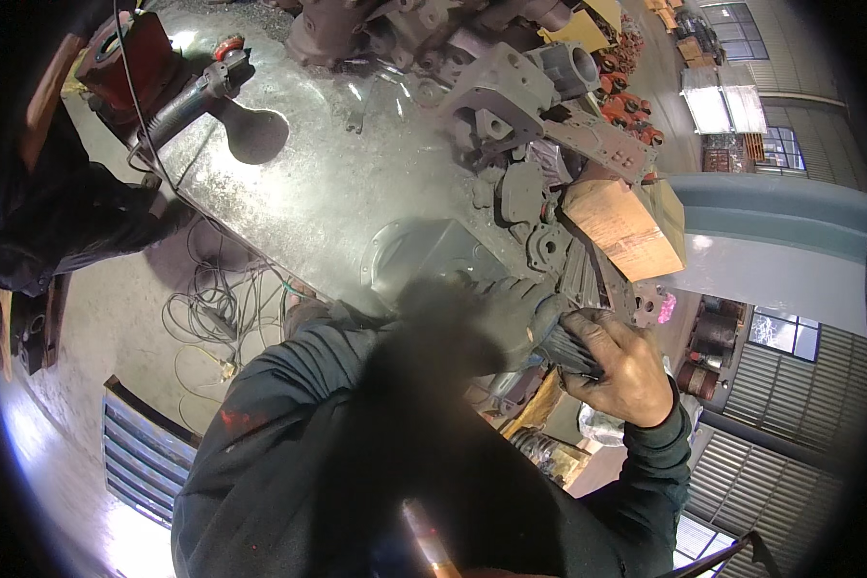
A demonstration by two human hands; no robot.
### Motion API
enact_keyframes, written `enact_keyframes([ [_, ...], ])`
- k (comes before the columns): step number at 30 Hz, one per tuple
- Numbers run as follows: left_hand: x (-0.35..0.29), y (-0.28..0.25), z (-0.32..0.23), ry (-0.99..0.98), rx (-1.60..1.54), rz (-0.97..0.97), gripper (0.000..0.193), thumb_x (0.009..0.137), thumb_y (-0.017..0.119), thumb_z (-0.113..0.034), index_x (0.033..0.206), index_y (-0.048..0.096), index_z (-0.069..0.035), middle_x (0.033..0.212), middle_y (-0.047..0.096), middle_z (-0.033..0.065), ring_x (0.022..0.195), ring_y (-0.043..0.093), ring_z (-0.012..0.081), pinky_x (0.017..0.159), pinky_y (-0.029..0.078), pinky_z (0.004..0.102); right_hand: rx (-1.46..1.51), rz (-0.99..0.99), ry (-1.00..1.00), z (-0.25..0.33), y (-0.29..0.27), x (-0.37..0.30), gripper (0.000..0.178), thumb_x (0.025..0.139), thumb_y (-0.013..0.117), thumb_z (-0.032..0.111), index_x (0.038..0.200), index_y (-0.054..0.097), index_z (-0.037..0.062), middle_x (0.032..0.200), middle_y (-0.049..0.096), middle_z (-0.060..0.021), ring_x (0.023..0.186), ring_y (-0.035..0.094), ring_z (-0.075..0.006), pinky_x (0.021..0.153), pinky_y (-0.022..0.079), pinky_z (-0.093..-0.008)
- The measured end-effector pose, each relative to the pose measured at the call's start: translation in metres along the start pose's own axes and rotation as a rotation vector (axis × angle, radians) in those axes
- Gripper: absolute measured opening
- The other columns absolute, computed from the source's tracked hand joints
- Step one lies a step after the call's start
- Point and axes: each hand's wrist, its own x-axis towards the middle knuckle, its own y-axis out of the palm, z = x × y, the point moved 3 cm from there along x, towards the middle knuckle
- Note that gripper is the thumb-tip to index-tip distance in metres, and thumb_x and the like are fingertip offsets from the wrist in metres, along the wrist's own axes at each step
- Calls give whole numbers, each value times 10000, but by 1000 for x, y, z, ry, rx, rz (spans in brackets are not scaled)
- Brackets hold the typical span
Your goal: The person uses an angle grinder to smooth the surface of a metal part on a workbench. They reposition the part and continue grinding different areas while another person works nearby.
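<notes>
Fingers of the bare right hand are bent together with the thumb, clamped on a dark ribbed piece of cloth; that cloth lies right of the table's near edge, against a grey glove-like covering that seems to be on the left hand; a dark, blurred shape hides part of it, so I cannot tell whether the left fingers are apart or together; just beyond lies a grey flanged casting on the metal table; flat metal parts and a cardboard box sit along the right side, with larger castings farther back; at the far left of the table rests a power tool, near another person in dark clothing; coiled cables lie on the floor.
</notes>
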Motion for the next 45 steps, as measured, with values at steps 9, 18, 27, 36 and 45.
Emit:
enact_keyframes([
  [9,11,-55,-6,-60,-174,53,640,867,640,-288,1405,511,35,1306,574,227,1208,573,386,995,463,527,-25,15,-11,-3,-11,1,627,607,819,83,1216,688,18,996,691,-189,771,700,-381,676,572,-434],
  [18,3,-88,-24,-58,-158,-260,570,840,658,-301,1307,577,14,1133,610,163,1086,600,332,898,484,477,-29,7,-3,3,-26,1,568,649,812,101,1190,670,6,1067,688,-199,797,713,-390,681,596,-431],
  [27,3,-55,-26,55,-49,-342,548,843,648,-292,1285,588,25,1230,616,169,1106,604,326,931,482,469,80,55,97,13,-26,-14,670,616,785,7,1266,630,-41,1211,669,-250,971,716,-429,832,585,-435],
  [36,-2,-55,-35,197,23,-340,447,827,647,-282,1163,643,13,1061,634,128,1010,633,286,889,498,450,153,91,119,15,-13,-54,724,710,798,56,1374,533,-57,1335,597,-313,1167,640,-480,994,517,-451],
  [45,-11,-71,-26,243,-75,-184,375,727,703,-304,1035,710,-91,937,682,71,911,691,267,1006,489,558,660,7,459,12,62,-76,797,747,869,288,1365,528,-83,1143,713,-212,1041,697,-262,939,524,-377],
])
